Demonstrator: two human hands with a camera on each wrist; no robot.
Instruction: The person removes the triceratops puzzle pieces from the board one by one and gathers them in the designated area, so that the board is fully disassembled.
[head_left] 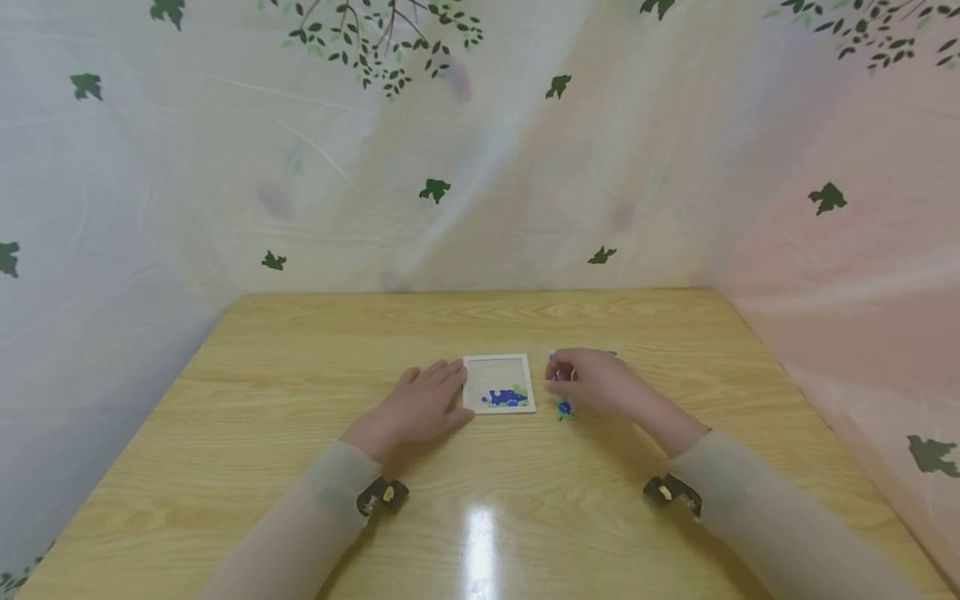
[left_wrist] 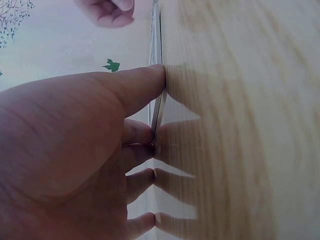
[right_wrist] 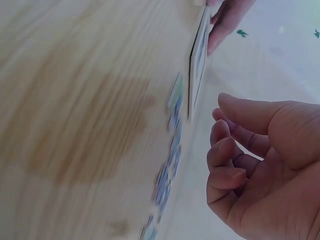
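Note:
A square puzzle tray (head_left: 531, 385) with a white rim lies on the table, a few joined blue and green jigsaw pieces (head_left: 506, 398) along its lower part. My left hand (head_left: 423, 406) rests flat at the tray's left side, fingers spread on the tabletop; the thumb (left_wrist: 145, 85) touches the tray's edge. Right of the tray, my right hand (head_left: 596, 382) hovers over loose puzzle pieces (right_wrist: 162, 185), partly hiding them from the head view. Its fingers are loosely bent, with a gap between thumb and fingertips and nothing visible held.
The wooden table (head_left: 300, 517) reaches back to a pale curtain (head_left: 495, 208) printed with green leaves, which also hangs along both sides. Small dark devices are strapped at both wrists, over beige sleeves (head_left: 300, 517).

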